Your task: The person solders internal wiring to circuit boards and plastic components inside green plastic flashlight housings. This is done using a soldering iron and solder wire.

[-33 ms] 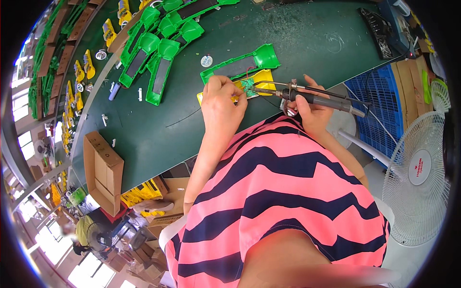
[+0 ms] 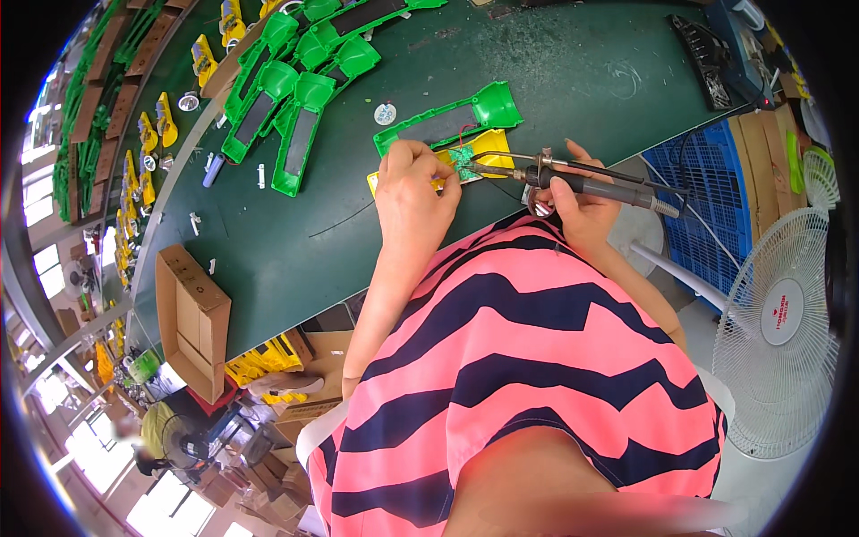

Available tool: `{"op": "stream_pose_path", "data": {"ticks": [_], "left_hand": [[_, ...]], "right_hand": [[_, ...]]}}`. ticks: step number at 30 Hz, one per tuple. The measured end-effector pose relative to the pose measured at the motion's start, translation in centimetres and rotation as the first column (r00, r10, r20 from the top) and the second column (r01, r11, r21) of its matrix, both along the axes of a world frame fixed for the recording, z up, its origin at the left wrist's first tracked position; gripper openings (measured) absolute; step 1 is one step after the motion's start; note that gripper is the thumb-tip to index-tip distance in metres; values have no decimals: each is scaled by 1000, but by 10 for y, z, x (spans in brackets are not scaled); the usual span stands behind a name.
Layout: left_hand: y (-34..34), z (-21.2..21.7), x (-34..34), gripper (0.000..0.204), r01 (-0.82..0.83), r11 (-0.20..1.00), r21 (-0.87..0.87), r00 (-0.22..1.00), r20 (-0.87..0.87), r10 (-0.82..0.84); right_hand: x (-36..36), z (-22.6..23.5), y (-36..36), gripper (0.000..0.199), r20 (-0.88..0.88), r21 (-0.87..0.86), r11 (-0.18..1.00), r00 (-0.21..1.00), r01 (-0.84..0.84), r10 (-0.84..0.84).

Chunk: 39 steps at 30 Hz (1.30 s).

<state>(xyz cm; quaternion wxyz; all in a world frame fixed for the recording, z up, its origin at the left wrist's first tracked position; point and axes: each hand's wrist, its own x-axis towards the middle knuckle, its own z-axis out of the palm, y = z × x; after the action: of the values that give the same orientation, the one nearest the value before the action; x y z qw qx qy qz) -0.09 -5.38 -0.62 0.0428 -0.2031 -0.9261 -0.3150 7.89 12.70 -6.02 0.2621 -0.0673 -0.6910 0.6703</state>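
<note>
My right hand (image 2: 583, 204) grips a soldering iron (image 2: 591, 185) with a thin metal tube along it. The iron's tip is at a small green circuit board (image 2: 463, 162), touching or just above it. This board lies in a yellow plastic housing (image 2: 490, 143), partly covered by my left hand (image 2: 416, 183). The left fingers are pinched together beside the board; what they hold is hidden. A thin black wire (image 2: 344, 220) trails out on the table to the left of that hand. Just beyond lies a green plastic housing (image 2: 447, 122) with a dark strip inside. A shiny round reflector (image 2: 540, 208) sits beneath the right hand.
Several green housings (image 2: 300, 134) are heaped at the far left of the green table (image 2: 295, 255). A round white disc (image 2: 385, 114), a blue-purple cylinder (image 2: 213, 170) and a cardboard box (image 2: 192, 322) also lie there. A white fan (image 2: 778, 313) stands at the right.
</note>
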Motion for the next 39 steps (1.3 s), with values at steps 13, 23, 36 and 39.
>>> {"op": "stream_pose_path", "data": {"ticks": [13, 23, 36, 39], "left_hand": [[0, -1, -5, 8, -5, 999, -39, 1000, 6, 5], [-1, 1, -10, 8, 9, 998, -70, 998, 61, -5], [-2, 0, -13, 10, 3, 998, -58, 995, 103, 3], [-4, -1, -15, 11, 8, 999, -31, 991, 135, -3]], "right_hand": [[-9, 4, -2, 14, 18, 25, 1000, 1000, -12, 11], [-5, 9, 1, 21, 63, -145, 989, 998, -10, 19], [-6, 18, -3, 18, 74, -354, 934, 994, -48, 79], [-8, 9, 4, 18, 51, -102, 990, 994, -93, 99]]}}
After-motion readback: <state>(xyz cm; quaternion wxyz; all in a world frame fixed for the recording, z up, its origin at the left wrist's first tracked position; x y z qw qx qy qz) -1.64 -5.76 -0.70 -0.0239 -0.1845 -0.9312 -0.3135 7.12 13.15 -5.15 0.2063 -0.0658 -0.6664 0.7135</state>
